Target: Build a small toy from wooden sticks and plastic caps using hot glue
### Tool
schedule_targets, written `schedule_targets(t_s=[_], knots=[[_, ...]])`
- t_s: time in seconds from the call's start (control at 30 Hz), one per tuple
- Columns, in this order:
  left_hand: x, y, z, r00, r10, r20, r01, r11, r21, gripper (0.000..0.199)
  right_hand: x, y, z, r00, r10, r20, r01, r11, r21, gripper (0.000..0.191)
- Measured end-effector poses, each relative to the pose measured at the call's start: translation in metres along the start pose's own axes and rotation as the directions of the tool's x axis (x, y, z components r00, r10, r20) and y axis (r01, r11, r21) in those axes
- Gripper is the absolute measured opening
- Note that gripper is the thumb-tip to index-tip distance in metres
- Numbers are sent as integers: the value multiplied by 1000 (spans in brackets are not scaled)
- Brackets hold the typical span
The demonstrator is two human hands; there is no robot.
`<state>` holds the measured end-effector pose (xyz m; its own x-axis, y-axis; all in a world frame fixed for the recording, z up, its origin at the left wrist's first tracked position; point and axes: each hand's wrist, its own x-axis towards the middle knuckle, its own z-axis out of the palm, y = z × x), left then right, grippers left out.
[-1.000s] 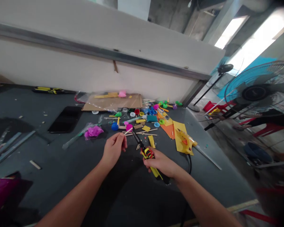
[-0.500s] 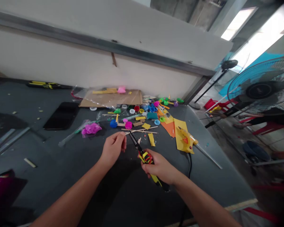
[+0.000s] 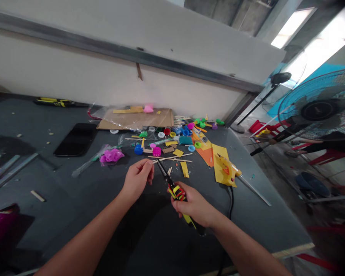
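My right hand (image 3: 194, 203) is wrapped round a pair of long-nose pliers (image 3: 175, 188) with yellow, black and red handles. Their dark jaws point up and to the left, close to my left fingertips. In my left hand (image 3: 138, 176), thumb and fingers pinch a thin wooden stick (image 3: 155, 161), of which only a short pale end shows by the plier tips. Just beyond lie loose wooden sticks (image 3: 175, 156), a magenta cap (image 3: 156, 152) and a blue cap (image 3: 138, 149) with a stick piece upright beside it.
A yellow glue gun (image 3: 227, 171) lies on yellow paper at the right, its black cord (image 3: 232, 201) running to the front edge. At left are a phone (image 3: 75, 140) and purple clay (image 3: 112, 155). Cardboard (image 3: 158, 119) and coloured caps lie towards the back panel. A fan (image 3: 317, 110) stands at right.
Both hands and the pliers keep almost the same place. The whole view has shifted very slightly; nothing has visibly been let go or taken hold of.
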<state>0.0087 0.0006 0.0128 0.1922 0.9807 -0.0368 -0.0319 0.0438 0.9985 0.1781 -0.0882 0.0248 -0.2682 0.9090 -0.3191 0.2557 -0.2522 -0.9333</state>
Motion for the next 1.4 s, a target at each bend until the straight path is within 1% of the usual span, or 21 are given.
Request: schedule_targets(t_s=[0.17,0.3,0.47,0.63,0.77,0.9,1.03,1.23,1.4], knots=[[0,1,0,1000,-6,-7,7,999,42,29,0,-1,0,1000,31,0,-31,999,17,26],[1,0,1,1000,-12,-8,12,998,61,29,0,-2,1,999,31,12,-31,999,21,24],[1,-1,1,1000,-9,-8,10,998,67,30,0,-1,3,999,36,23,-36,998,41,26],[1,-2,0,1000,1,-5,-1,996,87,27,1,3,4,999,50,8,-50,995,91,29],[2,-5,-1,1000,-2,1,2,996,88,22,2,5,4,999,52,8,-53,994,98,28],[3,-11,-3,1000,28,14,-30,991,130,18,3,5,4,998,58,23,-61,991,115,27],[3,-14,-4,998,55,21,-58,987,149,17,1,6,4,998,54,19,-56,994,91,26],[2,-8,-1,999,26,28,-29,996,85,22,1,7,4,999,34,-7,-33,999,43,28],[1,-7,-1,997,66,27,-69,985,157,27,1,7,5,1000,12,-14,-12,1000,10,29]])
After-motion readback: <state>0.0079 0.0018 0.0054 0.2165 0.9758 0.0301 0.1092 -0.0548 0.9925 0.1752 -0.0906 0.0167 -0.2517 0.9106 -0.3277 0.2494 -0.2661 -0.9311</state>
